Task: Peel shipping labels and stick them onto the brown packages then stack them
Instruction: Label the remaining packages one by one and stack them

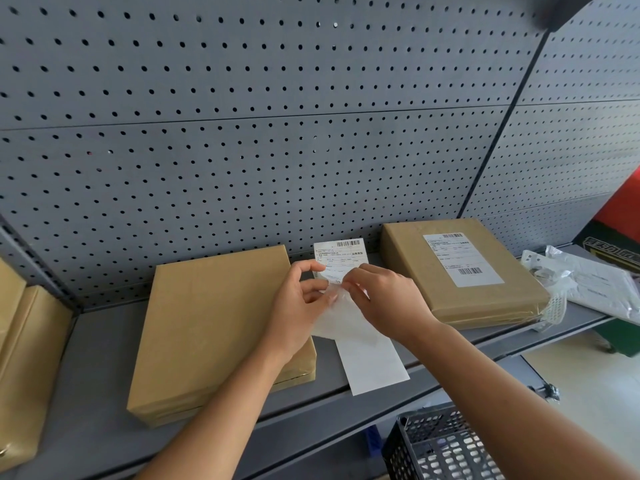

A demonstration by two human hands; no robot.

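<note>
A white shipping label (341, 253) with barcodes is held upright over the grey shelf (100, 348). My left hand (300, 306) pinches its left edge. My right hand (384, 299) pinches the translucent backing paper (341, 318), which curls down away from the label. A plain brown package (214, 327) with no label lies flat to the left, under my left wrist. To the right lies a second brown package (485, 299) with a white label (462, 258) stuck on its top. A blank white strip (372, 365) lies on the shelf below my hands.
A grey pegboard wall (277, 133) stands behind the shelf. More brown packages (24, 341) sit at the far left. Clear plastic bags with papers (588, 285) lie at the right. A black mesh basket (436, 445) sits below the shelf's front edge. A red and black box (620, 220) is at far right.
</note>
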